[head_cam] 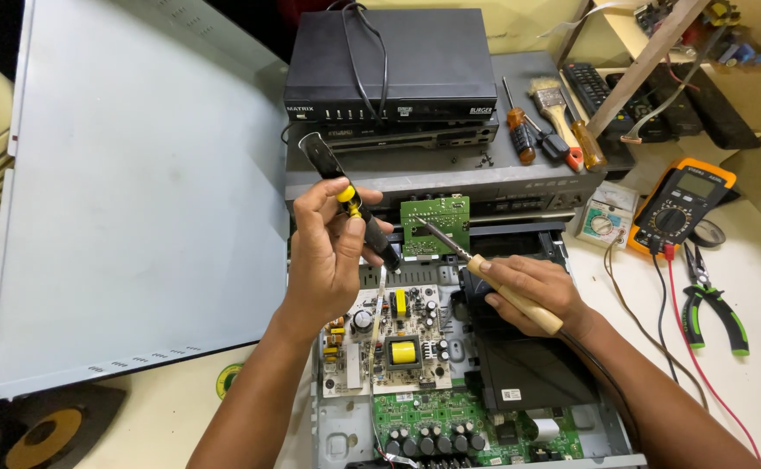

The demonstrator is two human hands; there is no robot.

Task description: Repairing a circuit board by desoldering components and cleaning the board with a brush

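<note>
My left hand grips a black desoldering pump with a yellow button, its tip angled down toward a small green circuit board standing upright at the back of an open device chassis. My right hand holds a soldering iron by its wooden handle, with the metal tip touching the small green board. Below both hands lie a pale power supply board with a yellow transformer and a green main board with several black capacitors.
A grey metal cover leans at the left. Black set-top boxes are stacked behind. Screwdrivers and a brush lie on a grey unit. An orange multimeter and green-handled pliers rest at the right, with red and black leads.
</note>
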